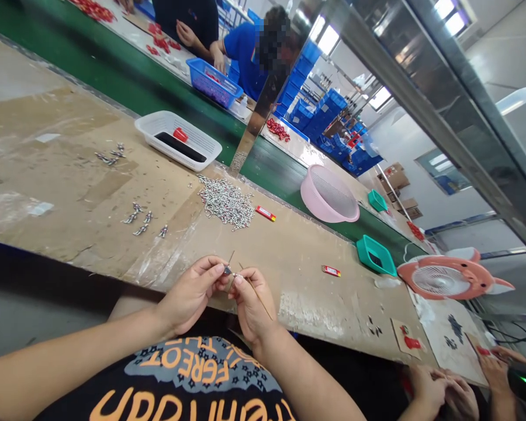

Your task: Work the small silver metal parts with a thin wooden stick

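Note:
My left hand (197, 289) pinches a small dark figure-like piece (227, 271) between thumb and fingers, above the front edge of the table. My right hand (255, 304) is closed around a thin brush-like stick (259, 299), and its fingertips meet the small piece too. The stick's tip is too fine to make out. Beyond my hands lies a heap of small silvery-white pieces (227, 202). To the left, several small grey figures (139, 218) lie in a loose group, with another cluster of figures (111, 154) farther back.
A white basket (146, 124) with a black pad (179, 147) and red cup (180, 134) stands behind. Small red boxes (265, 213), a pink basin (319, 196), a green basket (368, 263) and a pig-shaped fan (447, 278) are rightward. Co-workers' hands (438, 389) are at lower right.

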Demonstrator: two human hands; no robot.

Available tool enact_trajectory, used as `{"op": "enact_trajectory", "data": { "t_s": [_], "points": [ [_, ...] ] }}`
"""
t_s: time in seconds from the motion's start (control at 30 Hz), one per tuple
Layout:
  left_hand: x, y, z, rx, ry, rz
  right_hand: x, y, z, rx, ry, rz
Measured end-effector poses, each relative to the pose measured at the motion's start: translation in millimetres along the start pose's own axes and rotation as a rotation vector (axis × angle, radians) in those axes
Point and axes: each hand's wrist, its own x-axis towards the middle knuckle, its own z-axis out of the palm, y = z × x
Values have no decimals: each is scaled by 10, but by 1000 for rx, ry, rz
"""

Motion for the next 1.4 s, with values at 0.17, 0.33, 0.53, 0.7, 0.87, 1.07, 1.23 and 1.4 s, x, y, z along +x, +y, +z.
{"op": "enact_trajectory", "data": {
  "t_s": [0.17,0.33,0.53,0.7,0.87,1.07,1.23,1.4],
  "points": [
    [-5,-40,24,65,2,60,-22,24,50,87,13,32],
    [-10,-45,34,96,-15,84,-18,18,68,80,33,51],
    [-17,-66,20,145,16,119,-19,25,84,77,44,64],
    [-20,-92,-3,174,29,161,-29,37,106,107,51,56],
    [-29,-105,-12,190,28,175,-43,39,136,129,65,46],
    [-30,-126,-16,191,33,187,-52,39,147,156,65,42],
    [-15,-139,-28,228,19,189,-74,41,157,174,57,38],
    [-19,-131,-25,247,0,178,-84,28,170,180,57,48]
  ]
}}
